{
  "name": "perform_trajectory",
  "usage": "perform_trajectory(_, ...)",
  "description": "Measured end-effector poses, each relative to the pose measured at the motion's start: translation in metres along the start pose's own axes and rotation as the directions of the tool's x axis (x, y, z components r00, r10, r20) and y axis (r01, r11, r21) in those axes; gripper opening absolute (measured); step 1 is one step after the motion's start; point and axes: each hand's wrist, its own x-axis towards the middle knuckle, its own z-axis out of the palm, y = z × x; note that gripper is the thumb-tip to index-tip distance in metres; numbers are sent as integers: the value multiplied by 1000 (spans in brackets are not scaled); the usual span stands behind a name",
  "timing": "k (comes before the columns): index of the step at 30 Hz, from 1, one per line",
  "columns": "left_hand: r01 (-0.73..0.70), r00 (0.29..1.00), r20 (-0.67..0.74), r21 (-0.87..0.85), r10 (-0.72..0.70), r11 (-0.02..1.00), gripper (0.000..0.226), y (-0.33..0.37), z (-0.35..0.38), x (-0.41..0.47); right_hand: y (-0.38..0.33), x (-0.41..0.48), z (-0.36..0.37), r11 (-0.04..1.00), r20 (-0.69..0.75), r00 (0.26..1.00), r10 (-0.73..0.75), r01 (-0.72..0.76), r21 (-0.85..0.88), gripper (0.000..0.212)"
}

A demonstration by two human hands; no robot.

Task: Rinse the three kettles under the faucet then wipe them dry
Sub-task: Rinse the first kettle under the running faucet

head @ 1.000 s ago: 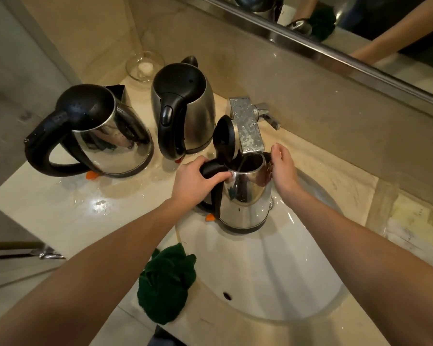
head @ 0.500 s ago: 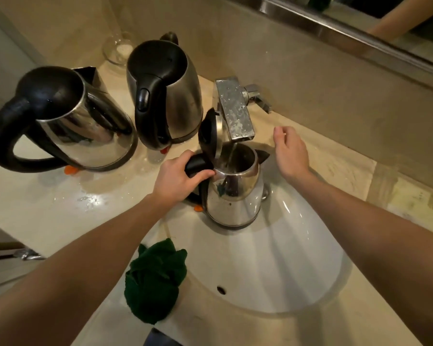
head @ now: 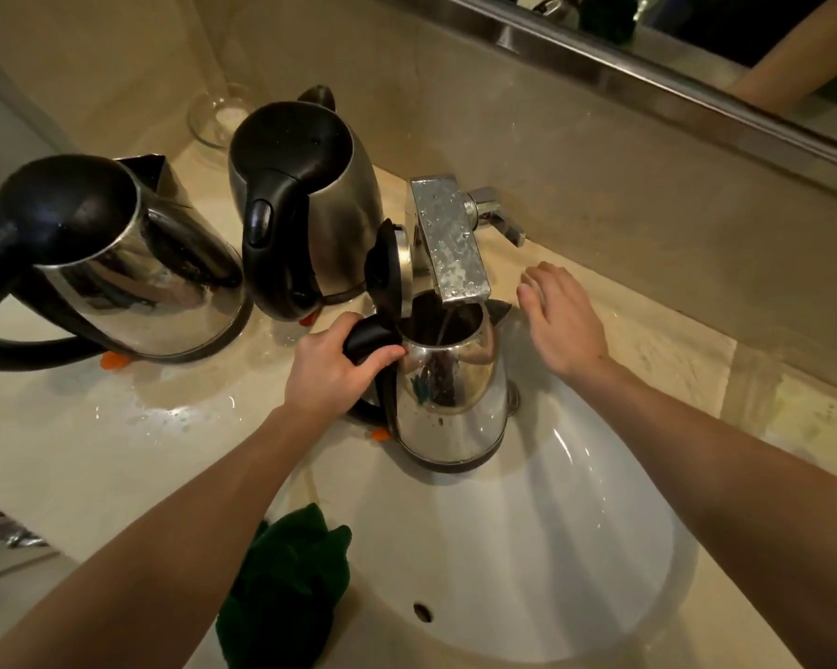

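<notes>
The left hand curls its fingers and thumb round the black handle of the small steel kettle. The kettle is upright at the back of the white sink basin, right under the faucet, with its lid flipped up and a thin stream of water falling in. The right hand hovers just right of the kettle, fingers relaxed and slightly spread, holding nothing. Two larger steel kettles stand on the wet counter to the left. A dark green cloth lies at the basin's near edge.

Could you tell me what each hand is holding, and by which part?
The left hand grips the open kettle by its handle; the right hand holds nothing.
</notes>
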Motion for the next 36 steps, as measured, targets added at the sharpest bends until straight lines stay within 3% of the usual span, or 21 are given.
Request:
perform_trajectory(8, -67, 998, -9, 9, 67, 998, 61, -5, 1, 1, 27, 7, -1, 944, 118, 981, -151, 178, -277, 58)
perform_trajectory(18, -34, 999, 9, 60, 34, 998, 61, -2, 0, 2, 35, 23, -1, 895, 112, 957, -268, 290, -338, 58)
perform_trajectory(24, -42, 998, 52, 111, 37, 993, 54, -1, 0, 4, 40, 33, -9, 817, 186, 921, -342, 389, -425, 58)
perform_trajectory(26, -36, 998, 62, 117, 29, 992, 48, -2, 1, 5, 43, 33, -6, 815, 181, 925, -335, 381, -436, 60)
perform_trajectory(30, -100, 993, 67, 106, 93, 989, 63, -3, 1, 6, 45, 34, -2, 829, 184, 932, -312, 362, -427, 64)
perform_trajectory(36, -128, 992, 20, 83, 126, 988, 57, -5, 1, 7, 44, 35, -1, 834, 205, 932, -299, 360, -419, 71)
